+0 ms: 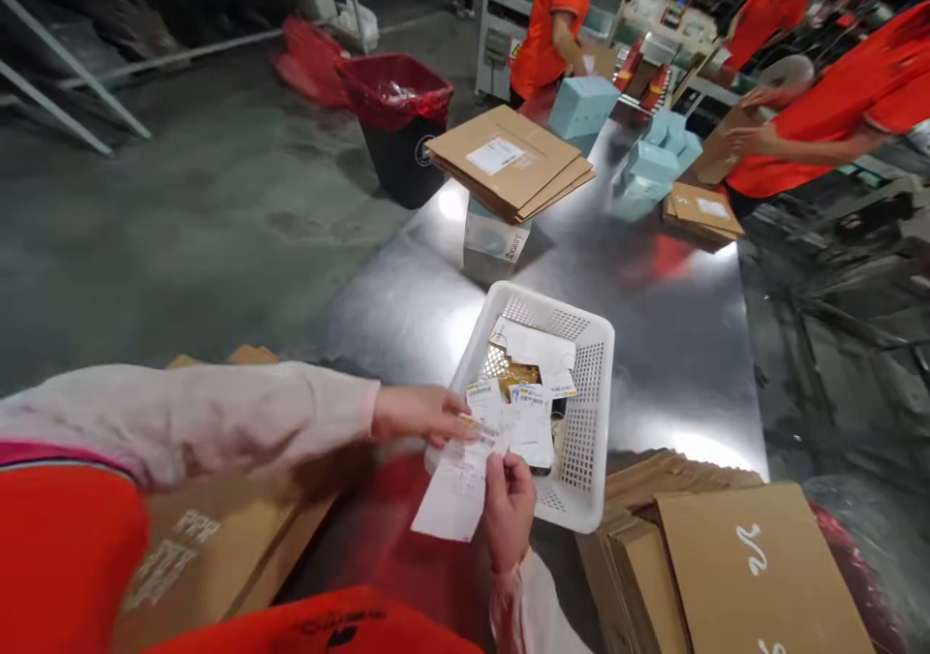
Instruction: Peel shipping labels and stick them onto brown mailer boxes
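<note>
My left hand (421, 414) reaches in from the left and pinches the top of a white paper slip (456, 484) at the near rim of a white plastic basket (590, 363). My right hand (509, 507) comes up from below, fingers closed on the same slip's right edge. The basket sits on a shiny metal table (654, 344) and holds more labels, papers and a small dark item. Both sleeves are pale pink under an orange vest.
Flat cardboard stacks lie at lower right (727, 567) and lower left (210, 547). Farther on, cardboard sheets (509, 160) rest on a small box, with pale blue boxes (581, 107) beyond. Other people in orange (835, 111) work at the far end. A red-lined bin (399, 121) stands on the floor.
</note>
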